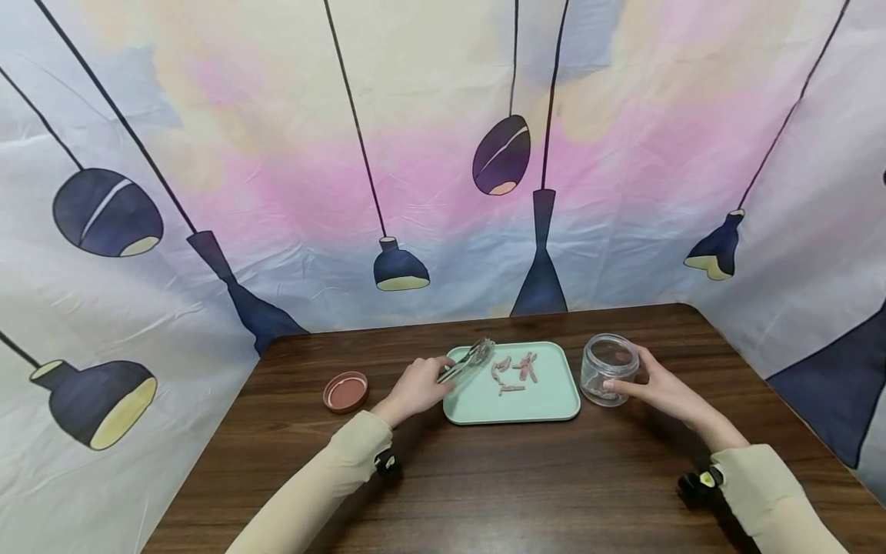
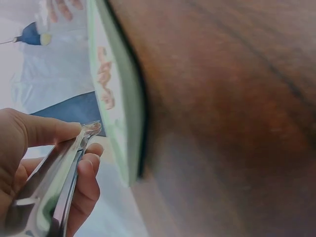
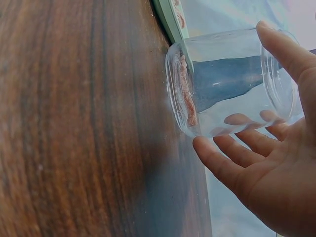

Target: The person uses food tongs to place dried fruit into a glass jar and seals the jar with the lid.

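Observation:
My left hand point(image 1: 418, 388) grips metal tongs point(image 2: 52, 190) between thumb and fingers, above the left part of a mint-green tray point(image 1: 477, 406). The far ends of the tongs reach over the tray's back-left corner; whether they pinch something is too blurred to tell. Several reddish-brown dried strips point(image 1: 512, 388) lie on the tray. To its right stands a clear, lidless jar point(image 1: 609, 362) on the table. With thumb and fingers around its side, my right hand point(image 1: 664, 391) holds the jar. A brown strip point(image 3: 186, 91) lies at the bottom inside it.
A round reddish-brown lid point(image 1: 346, 392) lies on the dark wood table point(image 1: 526, 485), left of the tray. Behind the table hangs a cloth backdrop point(image 1: 443, 185) printed with lamps.

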### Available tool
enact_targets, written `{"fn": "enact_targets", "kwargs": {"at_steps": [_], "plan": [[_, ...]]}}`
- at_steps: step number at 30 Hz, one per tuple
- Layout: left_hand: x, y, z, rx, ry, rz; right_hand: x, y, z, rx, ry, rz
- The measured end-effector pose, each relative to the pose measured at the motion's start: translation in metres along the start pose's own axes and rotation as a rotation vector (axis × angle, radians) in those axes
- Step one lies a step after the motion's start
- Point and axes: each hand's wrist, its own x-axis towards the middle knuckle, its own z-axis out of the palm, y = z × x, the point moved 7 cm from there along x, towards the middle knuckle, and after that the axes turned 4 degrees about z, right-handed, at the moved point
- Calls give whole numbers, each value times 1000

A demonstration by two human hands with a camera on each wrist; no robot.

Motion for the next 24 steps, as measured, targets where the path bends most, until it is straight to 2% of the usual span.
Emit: {"fn": "enact_targets", "kwargs": {"at_steps": [4, 9, 17, 24], "plan": [[1, 5, -13, -32, 16, -15, 1, 0, 1, 8, -5, -5], [1, 10, -25, -21, 38, -15, 1, 1, 0, 3, 0, 1], [9, 19, -28, -50, 67, 23, 1, 2, 0, 1, 0, 2], [22, 43, -28, -75, 84, 66, 1, 2, 0, -4, 4, -2]]}}
